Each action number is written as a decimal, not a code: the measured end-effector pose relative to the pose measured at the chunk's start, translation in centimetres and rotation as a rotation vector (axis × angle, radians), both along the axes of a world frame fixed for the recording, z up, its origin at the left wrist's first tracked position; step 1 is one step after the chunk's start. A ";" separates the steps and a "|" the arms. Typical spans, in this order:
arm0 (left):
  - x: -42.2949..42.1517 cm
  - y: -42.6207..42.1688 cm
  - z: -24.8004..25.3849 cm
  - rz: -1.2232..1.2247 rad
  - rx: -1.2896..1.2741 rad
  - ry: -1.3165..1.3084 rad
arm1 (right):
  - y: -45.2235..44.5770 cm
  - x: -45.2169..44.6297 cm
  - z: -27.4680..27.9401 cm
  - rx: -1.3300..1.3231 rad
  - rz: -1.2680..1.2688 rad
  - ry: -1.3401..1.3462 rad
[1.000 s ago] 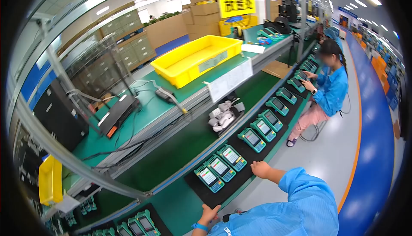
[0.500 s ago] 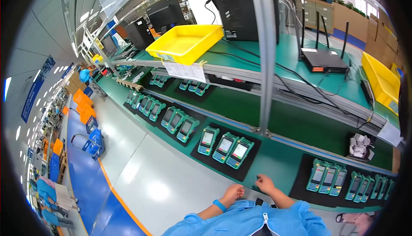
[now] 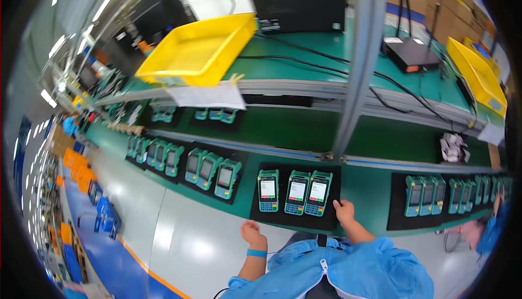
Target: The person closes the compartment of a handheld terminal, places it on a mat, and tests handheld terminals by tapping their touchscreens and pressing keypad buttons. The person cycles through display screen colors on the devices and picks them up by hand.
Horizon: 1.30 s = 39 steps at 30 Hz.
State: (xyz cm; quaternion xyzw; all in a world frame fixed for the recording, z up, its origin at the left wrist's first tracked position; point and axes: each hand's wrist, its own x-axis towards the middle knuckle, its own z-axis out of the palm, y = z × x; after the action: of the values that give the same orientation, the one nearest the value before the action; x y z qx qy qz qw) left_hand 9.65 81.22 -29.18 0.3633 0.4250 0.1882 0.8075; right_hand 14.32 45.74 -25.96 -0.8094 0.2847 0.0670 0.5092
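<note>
Three green payment terminals (image 3: 296, 192) with lit white screens and keypads lie on a black mat (image 3: 326, 220) in front of me. The left one is a little apart from the other two. My right hand (image 3: 345, 213) is at the mat's right edge, close to the rightmost terminal. Its fingers are curled together, and what they hold, if anything, is hidden. My left hand (image 3: 253, 233), with a blue band on the wrist, hovers off the bench's front edge, left of the mat. Its fingers are curled in and nothing shows in them.
More terminals stand on mats to the left (image 3: 204, 169) and right (image 3: 425, 195). A metal post (image 3: 361, 65) rises behind the mat. Above are a yellow tray (image 3: 196, 48), a router (image 3: 411, 54) and hanging cables. Another person's sleeve (image 3: 495, 228) is at far right.
My view has turned and moved closer to the bench. My right hand has come up to the mat's edge. My left hand has moved left, away from the right one.
</note>
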 end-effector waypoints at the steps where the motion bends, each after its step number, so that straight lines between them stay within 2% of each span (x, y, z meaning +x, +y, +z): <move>1: 2.1 -1.0 1.7 0.028 0.216 0.064 | -1.1 -0.5 -0.9 -0.126 0.037 -0.007; 2: 4.0 -2.1 3.0 0.055 0.436 0.110 | -2.5 -0.7 -1.7 -0.250 0.073 -0.013; 3: 5.2 -3.0 1.9 -0.044 0.581 0.141 | -4.2 -1.3 -2.5 -0.376 0.110 -0.016; 5: 6.8 -4.9 -1.6 -0.227 0.868 0.190 | -7.0 -3.1 -2.0 -0.444 0.054 0.002; 6: 7.4 -5.4 -1.7 -0.376 0.893 0.186 | -7.6 -3.9 -1.4 -0.483 0.030 0.014; 9: 8.2 -10.6 -2.1 -0.670 0.663 0.094 | -11.7 -6.0 -1.1 -0.555 -0.023 0.088; 10: 8.0 -12.5 -2.4 -0.679 0.798 0.112 | -13.0 -6.6 -0.9 -0.575 -0.054 0.120; 13: 7.0 -16.9 -1.8 -0.764 0.747 0.026 | -16.1 -7.9 -0.1 -0.607 -0.136 0.201; 14: 6.4 -18.0 -1.0 -0.856 0.863 -0.002 | -17.2 -8.3 0.4 -0.614 -0.161 0.216; 17: 6.1 -19.9 0.7 -1.092 1.198 0.140 | -18.8 -9.7 2.6 -0.598 -0.201 0.151; 18: 5.5 -21.1 0.1 -0.843 1.334 0.005 | -18.6 -10.0 2.9 -0.596 -0.223 0.079; 20: 5.1 -22.9 1.4 -0.760 1.284 -0.103 | -17.9 -10.2 4.2 -0.616 -0.286 -0.086; 21: 5.2 -23.7 2.2 -0.717 1.259 -0.154 | -18.5 -10.1 3.1 -0.556 -0.269 -0.171; 22: 5.6 -24.5 2.7 -0.773 0.960 -0.119 | -19.0 -9.7 1.8 -0.493 -0.251 -0.254; 23: 5.9 -25.1 3.2 -0.760 0.987 -0.086 | -19.2 -9.7 0.5 -0.426 -0.234 -0.337; 25: 6.6 -25.8 4.0 -0.733 1.043 -0.029 | -18.9 -8.6 0.8 -0.089 -0.252 -0.258; 27: 7.6 -24.8 2.6 -0.855 1.221 -0.015 | -18.9 -7.0 1.0 0.219 -0.279 -0.234; 28: 8.1 -24.7 2.5 -0.916 1.309 -0.005 | -18.7 -5.9 0.4 0.314 -0.230 -0.401; 31: 8.0 -25.0 3.5 -0.975 1.220 0.013 | -18.9 -4.5 -0.4 0.284 -0.164 -0.386; 34: 7.7 -24.8 4.8 -1.073 1.147 -0.083 | -19.6 -4.2 -0.7 0.293 -0.128 -0.397; 37: 7.0 -25.4 5.8 -1.061 0.966 -0.200 | -19.7 -5.3 -0.9 0.322 -0.129 -0.445; 39: 6.9 -25.0 5.0 -1.127 0.952 -0.229 | -19.5 -6.4 -2.2 0.119 -0.098 -0.487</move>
State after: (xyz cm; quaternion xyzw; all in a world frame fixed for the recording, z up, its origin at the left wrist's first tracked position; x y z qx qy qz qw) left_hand 16.60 56.18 -24.14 0.8146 -0.0400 -0.0539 0.5761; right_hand 7.92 26.20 -28.20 -0.7555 0.1882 -0.1381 0.6121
